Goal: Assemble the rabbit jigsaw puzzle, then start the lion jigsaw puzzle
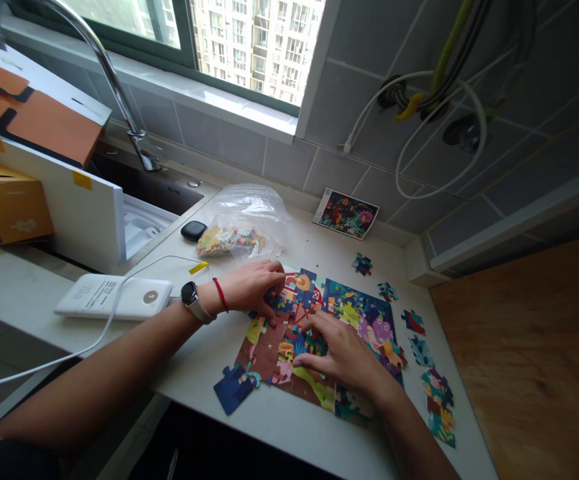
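Observation:
A colourful, partly joined jigsaw puzzle (314,387) lies flat on the white counter. At its left edge, my left hand (254,287) grips a dark blue puzzle piece (270,295) between thumb and curled fingers, with much of the piece hidden under the hand. Over the middle of the puzzle rests my right hand (344,350), its thumb and fingers apart and nothing visible between them. Two dark blue loose pieces (232,390) lie near the lower left corner. More loose pieces (420,350) run down the right side, some overlapping or close together.
A picture card (346,213) leans against the tiled wall. Behind my left hand lie a clear plastic bag (249,213) with pieces inside and a black case (194,231). A white power bank (114,297) with a cable sits left. Boxes (9,203) stand by the sink.

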### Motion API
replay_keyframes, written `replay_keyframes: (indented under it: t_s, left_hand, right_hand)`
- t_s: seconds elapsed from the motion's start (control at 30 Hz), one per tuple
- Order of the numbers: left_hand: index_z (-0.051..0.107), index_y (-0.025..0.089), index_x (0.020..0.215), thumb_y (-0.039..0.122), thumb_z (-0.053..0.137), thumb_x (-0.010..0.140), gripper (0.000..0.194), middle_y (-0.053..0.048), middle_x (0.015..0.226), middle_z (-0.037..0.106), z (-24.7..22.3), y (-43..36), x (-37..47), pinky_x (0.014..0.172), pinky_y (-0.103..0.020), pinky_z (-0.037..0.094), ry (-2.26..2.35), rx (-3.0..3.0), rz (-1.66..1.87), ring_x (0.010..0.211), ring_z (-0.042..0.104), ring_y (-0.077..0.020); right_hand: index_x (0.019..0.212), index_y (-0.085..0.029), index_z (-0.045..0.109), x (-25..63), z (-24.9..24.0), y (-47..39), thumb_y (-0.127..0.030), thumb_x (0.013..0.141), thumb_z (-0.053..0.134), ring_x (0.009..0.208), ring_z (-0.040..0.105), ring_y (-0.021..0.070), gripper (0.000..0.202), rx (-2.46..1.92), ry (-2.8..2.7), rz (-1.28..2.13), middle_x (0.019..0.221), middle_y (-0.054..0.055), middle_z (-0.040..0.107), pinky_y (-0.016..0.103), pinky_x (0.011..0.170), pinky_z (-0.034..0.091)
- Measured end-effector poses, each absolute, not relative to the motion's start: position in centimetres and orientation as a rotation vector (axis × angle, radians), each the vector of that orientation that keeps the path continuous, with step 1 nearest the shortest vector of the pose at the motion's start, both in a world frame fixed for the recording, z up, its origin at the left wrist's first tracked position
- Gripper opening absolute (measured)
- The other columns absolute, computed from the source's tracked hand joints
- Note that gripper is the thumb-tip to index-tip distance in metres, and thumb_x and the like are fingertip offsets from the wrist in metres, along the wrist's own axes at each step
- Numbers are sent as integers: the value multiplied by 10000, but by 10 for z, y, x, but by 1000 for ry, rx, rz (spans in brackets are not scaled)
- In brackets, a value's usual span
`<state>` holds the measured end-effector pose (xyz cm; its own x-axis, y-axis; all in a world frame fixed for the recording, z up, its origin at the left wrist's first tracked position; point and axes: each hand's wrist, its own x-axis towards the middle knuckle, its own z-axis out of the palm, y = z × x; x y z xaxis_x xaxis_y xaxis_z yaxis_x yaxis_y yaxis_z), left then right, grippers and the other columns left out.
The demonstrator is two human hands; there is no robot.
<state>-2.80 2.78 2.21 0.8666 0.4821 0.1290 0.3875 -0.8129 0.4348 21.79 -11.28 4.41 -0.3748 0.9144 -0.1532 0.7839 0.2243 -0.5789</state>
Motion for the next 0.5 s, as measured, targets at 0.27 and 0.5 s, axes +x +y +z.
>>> replay_keyframes:
  t_s: [0.27, 0.5]
  left_hand:
    - [644, 190, 930, 531, 931, 687, 508, -74, 1059, 652, 19, 28, -28, 753, -314, 448, 649, 2642, 333, 911, 623, -245]
    - [643, 195, 955, 450, 940, 687, 475, -53, 1027, 670, 24, 26, -25, 766, -302, 459, 666, 2604, 288, 918, 638, -238]
  right_hand:
    - [1124, -245, 696, 216, 36, -93, -340, 994, 636, 1065, 658, 265, 172, -1651, -2105, 583, 1113, 91, 683, 404, 949, 535]
    - [1388, -230, 659, 230, 12, -74, -340, 1000, 619, 1543, 360, 341, 406, -1621, -2237, 413, 1614, 125, 483, 582, 1245, 347]
